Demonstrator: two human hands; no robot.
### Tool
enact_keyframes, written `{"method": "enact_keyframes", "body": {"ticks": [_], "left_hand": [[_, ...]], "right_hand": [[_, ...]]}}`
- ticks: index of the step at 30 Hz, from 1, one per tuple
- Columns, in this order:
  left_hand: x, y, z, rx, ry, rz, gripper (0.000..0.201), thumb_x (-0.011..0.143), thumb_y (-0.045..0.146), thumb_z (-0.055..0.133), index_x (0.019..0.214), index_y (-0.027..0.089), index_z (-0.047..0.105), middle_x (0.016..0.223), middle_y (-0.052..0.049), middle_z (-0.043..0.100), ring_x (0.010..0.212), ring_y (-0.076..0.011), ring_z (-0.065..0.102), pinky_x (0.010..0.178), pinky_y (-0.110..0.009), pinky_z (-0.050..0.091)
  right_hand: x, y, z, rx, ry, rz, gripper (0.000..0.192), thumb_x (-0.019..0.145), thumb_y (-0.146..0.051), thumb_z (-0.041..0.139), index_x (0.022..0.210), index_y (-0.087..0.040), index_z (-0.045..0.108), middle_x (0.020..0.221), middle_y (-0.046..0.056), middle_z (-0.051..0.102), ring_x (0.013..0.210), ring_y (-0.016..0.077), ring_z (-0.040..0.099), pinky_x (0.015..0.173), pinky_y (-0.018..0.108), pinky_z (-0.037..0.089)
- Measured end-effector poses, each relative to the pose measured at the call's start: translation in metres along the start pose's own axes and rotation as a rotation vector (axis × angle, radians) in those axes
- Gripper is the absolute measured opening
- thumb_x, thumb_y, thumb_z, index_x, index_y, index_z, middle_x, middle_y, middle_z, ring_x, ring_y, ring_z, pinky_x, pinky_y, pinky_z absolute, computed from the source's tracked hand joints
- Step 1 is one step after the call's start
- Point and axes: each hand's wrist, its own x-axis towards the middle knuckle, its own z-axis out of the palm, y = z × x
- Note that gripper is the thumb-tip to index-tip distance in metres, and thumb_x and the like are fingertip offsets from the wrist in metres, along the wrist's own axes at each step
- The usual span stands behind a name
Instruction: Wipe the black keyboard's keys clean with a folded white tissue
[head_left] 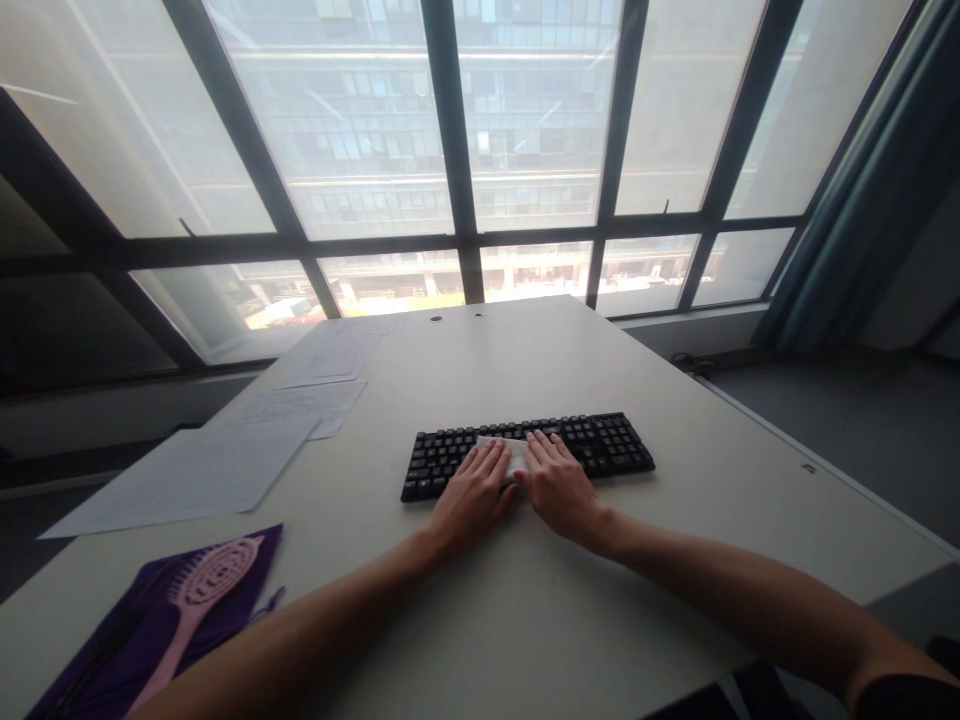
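A black keyboard (616,446) lies slightly askew on the white desk. Over its middle keys, a folded white tissue (517,461) sits between my two hands. My left hand (474,492) holds the tissue's left part, its fingers together and pointing away from me. On the other side, my right hand (559,488) has its fingers on the tissue's right part. Both thumbs are close together at the tissue's near edge. The hands and tissue hide the keys beneath them.
Several printed paper sheets (202,465) spread along the desk's left side. A pink hairbrush (214,575) rests on a purple drawstring pouch (266,550) at the near left. Large windows (360,120) stand beyond the desk (495,360), and a blue curtain (862,190) hangs at right.
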Motion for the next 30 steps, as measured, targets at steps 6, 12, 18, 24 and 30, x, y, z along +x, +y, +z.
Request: {"method": "enact_keyframes", "body": {"ticks": [6,12,18,24,30], "left_hand": [[0.001,0.001,0.001,-0.017,-0.027,0.003,0.055,0.101,0.035,0.049,0.149,0.008,0.045,0.156,-0.02,0.043,0.149,-0.0305,0.036,0.123,-0.051,0.032],[0.001,0.001,0.001,0.015,-0.037,-0.029,0.059,0.101,0.038,0.05,0.15,0.006,0.043,0.157,-0.022,0.04,0.15,-0.0327,0.033,0.122,-0.053,0.032],[0.001,0.0,0.0,-0.04,-0.005,0.035,0.053,0.103,0.035,0.046,0.15,0.01,0.043,0.157,-0.019,0.042,0.149,-0.0296,0.035,0.122,-0.051,0.034],[0.002,0.001,-0.002,-0.078,0.002,0.068,0.046,0.103,0.031,0.045,0.147,0.017,0.049,0.155,-0.015,0.047,0.148,-0.0279,0.038,0.122,-0.051,0.035],[0.003,0.002,-0.004,-0.019,-0.035,0.044,0.047,0.101,0.019,0.04,0.147,0.013,0.048,0.155,-0.015,0.047,0.149,-0.0262,0.037,0.123,-0.05,0.033]], "right_hand": [[-0.002,-0.003,0.006,0.127,0.007,-0.139,0.049,0.101,-0.017,0.041,0.147,-0.001,0.05,0.151,0.02,0.05,0.145,0.0263,0.043,0.122,0.041,0.034],[0.0,0.001,0.009,0.102,-0.047,-0.119,0.054,0.092,-0.007,0.045,0.145,0.0,0.052,0.15,0.02,0.052,0.142,0.0274,0.047,0.121,0.039,0.036],[-0.001,-0.006,-0.003,-0.013,-0.077,-0.054,0.047,0.092,-0.005,0.045,0.137,0.001,0.06,0.141,0.023,0.059,0.134,0.0289,0.055,0.115,0.039,0.042],[-0.004,-0.003,-0.012,-0.097,-0.165,0.104,0.046,0.093,-0.003,0.043,0.134,0.005,0.061,0.137,0.031,0.058,0.132,0.0332,0.057,0.109,0.043,0.047],[-0.005,0.002,-0.005,-0.022,-0.088,-0.031,0.053,0.093,-0.005,0.043,0.145,-0.002,0.052,0.149,0.023,0.052,0.143,0.0309,0.046,0.117,0.042,0.039]]}}
